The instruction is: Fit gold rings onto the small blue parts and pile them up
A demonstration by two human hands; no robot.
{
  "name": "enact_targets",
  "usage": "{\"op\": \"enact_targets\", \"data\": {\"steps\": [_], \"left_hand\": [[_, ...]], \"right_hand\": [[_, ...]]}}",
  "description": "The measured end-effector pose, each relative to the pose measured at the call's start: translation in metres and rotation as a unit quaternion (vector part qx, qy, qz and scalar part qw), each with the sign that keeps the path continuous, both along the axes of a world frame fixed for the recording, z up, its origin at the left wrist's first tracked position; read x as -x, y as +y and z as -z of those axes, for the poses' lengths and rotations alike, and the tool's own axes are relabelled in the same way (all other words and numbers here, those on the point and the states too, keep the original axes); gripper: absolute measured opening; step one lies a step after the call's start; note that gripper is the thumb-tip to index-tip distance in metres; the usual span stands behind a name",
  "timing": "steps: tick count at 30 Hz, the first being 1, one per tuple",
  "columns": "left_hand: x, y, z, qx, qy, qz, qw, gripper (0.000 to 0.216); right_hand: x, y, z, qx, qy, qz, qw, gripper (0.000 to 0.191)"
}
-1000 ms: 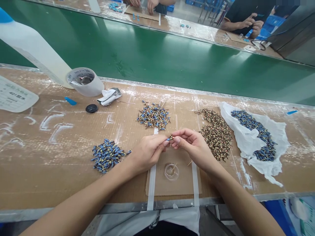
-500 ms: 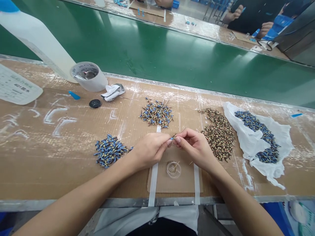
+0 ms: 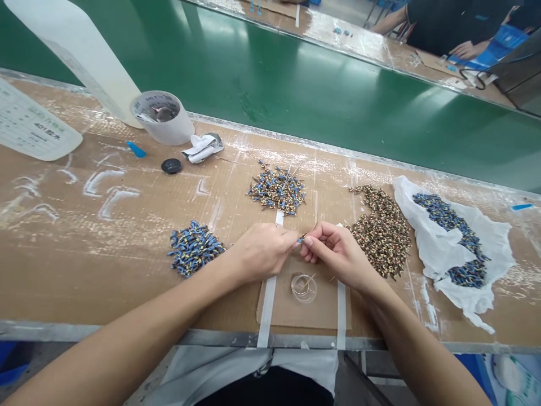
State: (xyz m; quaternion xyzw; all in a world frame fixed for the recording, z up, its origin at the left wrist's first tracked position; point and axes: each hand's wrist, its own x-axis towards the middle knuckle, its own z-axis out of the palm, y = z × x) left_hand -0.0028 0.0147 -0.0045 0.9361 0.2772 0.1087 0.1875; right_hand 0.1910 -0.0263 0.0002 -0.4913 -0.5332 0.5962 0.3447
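At the near edge of the surface [image 3: 105, 265] lies a cardboard pad [image 3: 296, 313], held down by two white tape strips [image 3: 266, 304]. A clear dish [image 3: 303, 286] sits on the pad with a thin stick [image 3: 310, 278] leaning in it.

Just beyond the dish the hands meet. The left hand [image 3: 262, 251] and the right hand [image 3: 338, 254] each pinch the same tiny blue-and-gold part [image 3: 301, 239], thumb and forefinger closed narrow on it and the other fingers curled in. The part is over the pad's far edge, between the fingertips.

To the left of the left hand is a blue pile [image 3: 194, 248] of like parts. Close to the right hand is a gold pile [image 3: 382, 228], and beside that a white bag [image 3: 426, 242] carries more blue parts. Farther off, in the middle, lies a mixed pile [image 3: 276, 189] with thin wires sticking out.

Toward the far left are a black cap [image 3: 171, 166], a crumpled white wad [image 3: 203, 148], a roll [image 3: 163, 115] of tape and a tilted white bottle [image 3: 84, 56]. Behind the surface runs a green belt [image 3: 296, 96]. Across it, another person's hands [image 3: 465, 51] rest on a second surface.
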Motion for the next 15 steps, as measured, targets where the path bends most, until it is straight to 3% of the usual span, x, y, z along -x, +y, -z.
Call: {"op": "enact_targets", "data": {"steps": [8, 15], "left_hand": [[0.0005, -0.0006, 0.0031, 0.003, -0.048, 0.004, 0.999, 0.024], [0.0018, 0.0011, -0.0001, 0.010, -0.057, 0.032, 0.998, 0.020]], "right_hand": [[-0.0023, 0.0016, 0.0022, 0.019, 0.070, -0.025, 0.997, 0.022], [-0.0044, 0.0011, 0.0015, 0.010, 0.056, -0.048, 0.997, 0.021]]}}
